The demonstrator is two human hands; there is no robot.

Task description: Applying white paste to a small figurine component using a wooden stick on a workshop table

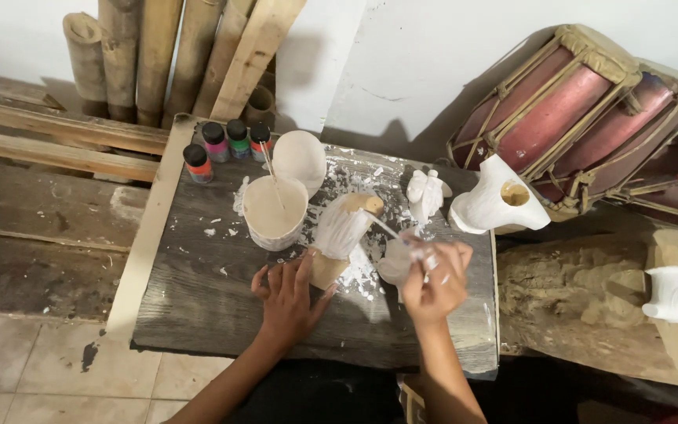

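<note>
From above, looking down past the person's arms, a dark wooden board (221, 290) spattered with white paint serves as the work surface. The left hand (286, 297) lies spread, fingers open, its thumb and fingertips pressed against the bare wooden base of a carved figure (342, 232) lying near the middle of the board, mostly coated white. The right hand (434, 275) is curled closed around a thin brush (386, 229), whose tip meets the figure's upper end; that hand seems to cradle a small whitish piece too, though the blur makes it hard to tell. Just left of the figure stands a cup of white paint (275, 212) with a stick in it. Behind it sit four small paint bottles (227, 142), and a white vase-like carving (497, 201) stands at the board's right edge.
</note>
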